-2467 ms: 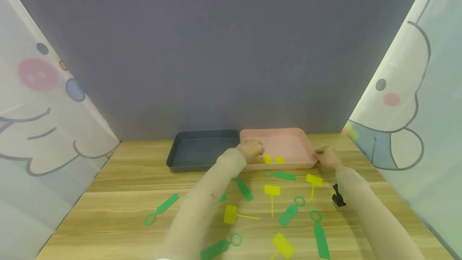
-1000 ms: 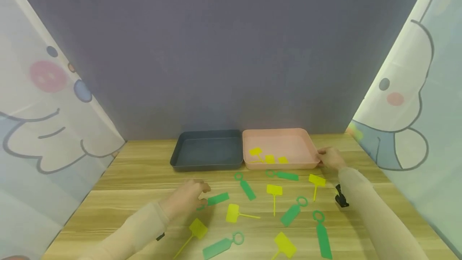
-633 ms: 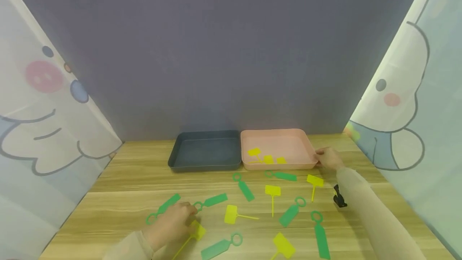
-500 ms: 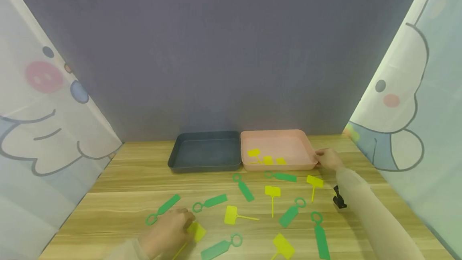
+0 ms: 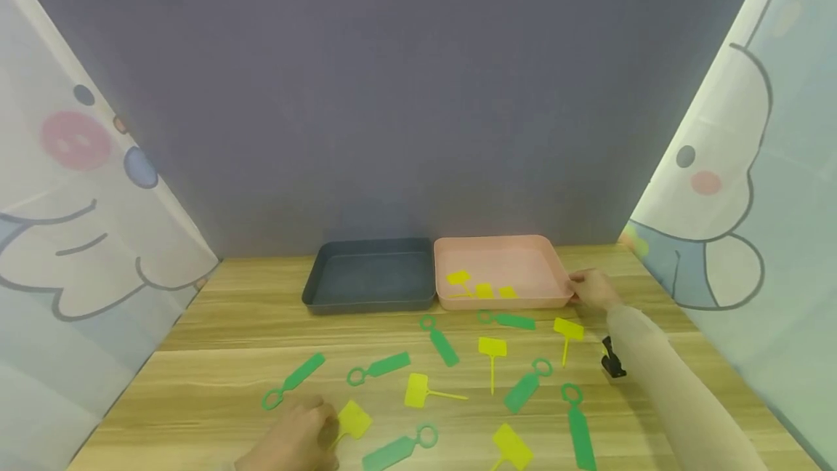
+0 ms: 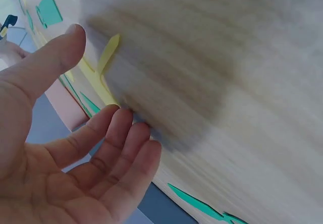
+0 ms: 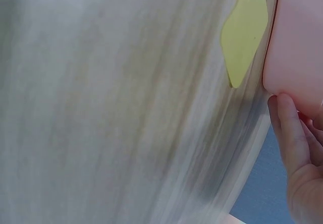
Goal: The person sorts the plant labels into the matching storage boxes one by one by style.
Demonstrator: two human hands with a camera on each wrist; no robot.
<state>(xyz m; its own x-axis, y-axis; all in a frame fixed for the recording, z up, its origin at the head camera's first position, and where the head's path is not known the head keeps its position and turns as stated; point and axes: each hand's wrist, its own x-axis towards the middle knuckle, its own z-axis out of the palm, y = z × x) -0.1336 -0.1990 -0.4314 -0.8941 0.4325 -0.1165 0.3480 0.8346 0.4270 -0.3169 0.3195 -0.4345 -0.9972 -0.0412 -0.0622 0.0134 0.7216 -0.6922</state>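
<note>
My left hand (image 5: 294, 436) is low over the table at the front left, beside a yellow T-shaped plant label (image 5: 354, 420). In the left wrist view its thumb stands apart from loosely bent fingers, and the label's yellow stem (image 6: 108, 55) shows in the gap beyond them. My right hand (image 5: 593, 289) holds the near right corner of the pink tray (image 5: 523, 256); in the right wrist view its fingers (image 7: 292, 133) meet the tray's corner wall. Several yellow labels (image 5: 484, 291) lie inside that tray at its near left side.
A dark blue tray (image 5: 373, 275) stands against the pink one on its left. Spread over the wooden table are several green ring-ended tags (image 5: 389, 364) and more yellow labels (image 5: 492, 347). A black clip-like object (image 5: 612, 362) shows by the right forearm. A grey panel (image 5: 418, 107) rises behind.
My left hand has left the pink tray, where another yellow label now lies, and come back leftward and toward me to the front-left label. My right hand has stayed at the tray's corner.
</note>
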